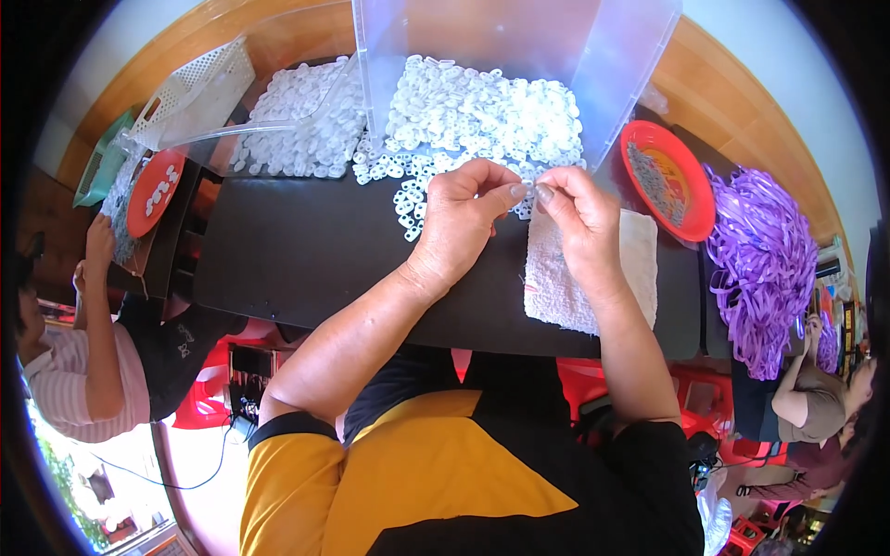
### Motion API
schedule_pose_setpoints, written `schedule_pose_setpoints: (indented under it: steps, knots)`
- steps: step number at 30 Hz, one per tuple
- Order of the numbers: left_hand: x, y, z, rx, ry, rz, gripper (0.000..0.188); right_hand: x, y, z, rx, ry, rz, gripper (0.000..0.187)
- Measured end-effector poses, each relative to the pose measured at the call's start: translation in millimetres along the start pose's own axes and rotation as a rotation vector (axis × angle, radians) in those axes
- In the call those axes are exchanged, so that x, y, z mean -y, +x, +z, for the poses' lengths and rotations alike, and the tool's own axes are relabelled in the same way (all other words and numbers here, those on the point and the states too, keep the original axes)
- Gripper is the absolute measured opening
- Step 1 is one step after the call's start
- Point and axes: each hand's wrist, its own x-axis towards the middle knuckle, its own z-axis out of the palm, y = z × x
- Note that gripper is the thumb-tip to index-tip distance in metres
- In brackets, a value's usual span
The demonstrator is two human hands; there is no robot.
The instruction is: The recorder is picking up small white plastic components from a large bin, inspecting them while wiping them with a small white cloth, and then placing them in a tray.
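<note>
Over the dark table (324, 250), my left hand (461, 221) and my right hand (586, 222) meet with thumbs and forefingers pinched almost tip to tip. Whatever lies between the fingertips is too small to name. Just beyond them, a heap of small white plastic pieces with holes (482, 107) spills out of a clear plastic bin (626, 69) lying on its side. Loose pieces (408, 208) are scattered beside my left hand. A whitish towel (561, 292) lies flat under my right hand and wrist.
A red bowl (702, 190) with small grey parts stands right, beside a pile of purple straps (760, 264). On the left, another clear bin (204, 148) holds round white pieces (306, 116). One person (93, 371) sits left near a red plate (144, 208); others (820, 398) sit right.
</note>
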Motion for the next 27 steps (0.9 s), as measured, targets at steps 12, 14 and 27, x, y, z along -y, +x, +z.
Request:
schedule_pose_setpoints:
  steps: [12,14,27]
  knots:
    - [11,-1,3,0.008,0.1,0.019,0.007,-1,-4,7,0.094,0.011,0.074,0.006]
    - [8,-3,3,0.022,-0.017,-0.056,0.008,1,-6,9,0.069,0.056,0.099,0.008]
    - [6,14,-12,-0.268,-0.36,-0.155,0.009,2,58,-24,0.076,-0.273,0.131,0.008]
